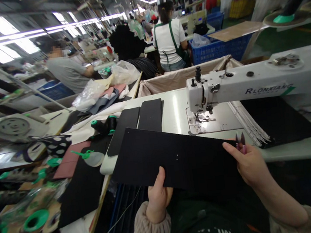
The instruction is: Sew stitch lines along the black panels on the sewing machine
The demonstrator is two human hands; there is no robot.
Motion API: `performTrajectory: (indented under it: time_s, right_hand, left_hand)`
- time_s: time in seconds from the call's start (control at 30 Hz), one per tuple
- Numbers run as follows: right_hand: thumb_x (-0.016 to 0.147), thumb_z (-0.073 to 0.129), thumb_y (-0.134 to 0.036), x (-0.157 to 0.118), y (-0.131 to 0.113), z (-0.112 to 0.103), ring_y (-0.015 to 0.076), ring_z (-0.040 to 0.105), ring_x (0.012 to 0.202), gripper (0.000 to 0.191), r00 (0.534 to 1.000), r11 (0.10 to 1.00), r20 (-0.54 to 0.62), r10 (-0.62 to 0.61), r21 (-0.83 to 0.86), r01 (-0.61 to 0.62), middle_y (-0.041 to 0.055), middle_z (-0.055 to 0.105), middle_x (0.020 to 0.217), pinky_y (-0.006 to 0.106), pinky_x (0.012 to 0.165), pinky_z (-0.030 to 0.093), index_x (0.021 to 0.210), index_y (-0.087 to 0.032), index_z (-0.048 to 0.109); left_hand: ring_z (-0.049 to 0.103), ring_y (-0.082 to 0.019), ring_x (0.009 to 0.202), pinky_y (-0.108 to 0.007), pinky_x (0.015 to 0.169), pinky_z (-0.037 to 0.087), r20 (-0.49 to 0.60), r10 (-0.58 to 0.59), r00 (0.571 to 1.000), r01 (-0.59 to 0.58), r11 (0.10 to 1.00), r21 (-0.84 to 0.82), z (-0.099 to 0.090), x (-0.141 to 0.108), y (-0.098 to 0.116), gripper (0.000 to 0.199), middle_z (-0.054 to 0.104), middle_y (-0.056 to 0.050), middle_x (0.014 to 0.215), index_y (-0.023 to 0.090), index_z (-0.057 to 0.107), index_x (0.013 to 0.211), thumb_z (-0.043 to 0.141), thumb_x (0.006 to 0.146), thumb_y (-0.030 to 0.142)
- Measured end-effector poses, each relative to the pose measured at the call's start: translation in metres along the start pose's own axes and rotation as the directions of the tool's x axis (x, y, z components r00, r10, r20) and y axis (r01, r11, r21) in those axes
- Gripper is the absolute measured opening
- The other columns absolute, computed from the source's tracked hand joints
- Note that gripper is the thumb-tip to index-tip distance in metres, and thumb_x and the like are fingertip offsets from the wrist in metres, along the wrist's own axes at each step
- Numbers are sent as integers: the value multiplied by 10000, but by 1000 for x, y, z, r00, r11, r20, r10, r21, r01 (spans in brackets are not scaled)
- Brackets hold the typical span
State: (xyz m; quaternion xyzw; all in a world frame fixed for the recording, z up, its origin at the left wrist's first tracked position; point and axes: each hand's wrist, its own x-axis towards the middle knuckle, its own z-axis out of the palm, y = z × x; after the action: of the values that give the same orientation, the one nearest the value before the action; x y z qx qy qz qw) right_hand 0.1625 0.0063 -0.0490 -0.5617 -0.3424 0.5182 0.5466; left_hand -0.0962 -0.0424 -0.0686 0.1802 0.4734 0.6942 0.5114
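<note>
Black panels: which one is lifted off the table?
The wide black panel in the left hand and right hand; the narrower black strips and stack lie on the table.

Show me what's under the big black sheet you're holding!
Under the black sheet, the white sewing table shows only past its edges, with two black strips reaching its far edge. The table part directly beneath is covered, so anything lying there cannot be seen.

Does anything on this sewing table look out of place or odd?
Mostly no. The stack of black panels beside the sewing machine looks untidy: its edges fan out unevenly, showing pale layers, instead of lying squared.
</note>
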Motion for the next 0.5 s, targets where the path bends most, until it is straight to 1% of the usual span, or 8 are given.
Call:
performTrajectory:
  time_s: [0.1, 0.2, 0.37, 0.5]
  right_hand:
    - [708, 805, -415, 3, 9, -5, 207, 661, 627, 292, 1000, 1000, -29, -8, 5, 8, 35, 692, 700, 302, 556, 565, 925, -229, 744]
    - [728, 775, -444, 5, 15, -7, 216, 650, 597, 281, 999, 999, -19, -28, 19, 28, 31, 671, 661, 312, 516, 547, 929, -249, 745]
    - [731, 758, -459, 8, 22, -10, 229, 662, 685, 259, 997, 998, -53, -60, -29, 59, 32, 682, 712, 319, 583, 566, 887, -253, 743]
    - [749, 740, -453, 10, 25, -11, 226, 650, 670, 239, 994, 994, -55, -95, -51, 92, 25, 670, 691, 317, 580, 560, 886, -258, 744]
  left_hand:
    - [434, -287, 1371, -407, 1198, 342, 44, -5, 999, 4, 1000, 22, 4, -5, 0, 484, 643, 35, 1302, 366, 694, 1180, 813, 723, 469]
    - [446, -292, 1364, -396, 1201, 333, 27, 4, 1000, -5, 1000, 29, 7, -8, 0, 510, 665, 12, 1269, 337, 715, 1148, 843, 676, 482]
    - [436, -300, 1370, -404, 1203, 325, -4, 3, 1000, -2, 998, 62, 4, -9, -4, 568, 652, -14, 1292, 308, 706, 1167, 851, 653, 500]
    - [394, -288, 1396, -411, 1205, 311, 25, -23, 999, 21, 995, 93, 0, -7, -5, 551, 632, -18, 1322, 324, 692, 1187, 816, 691, 530]
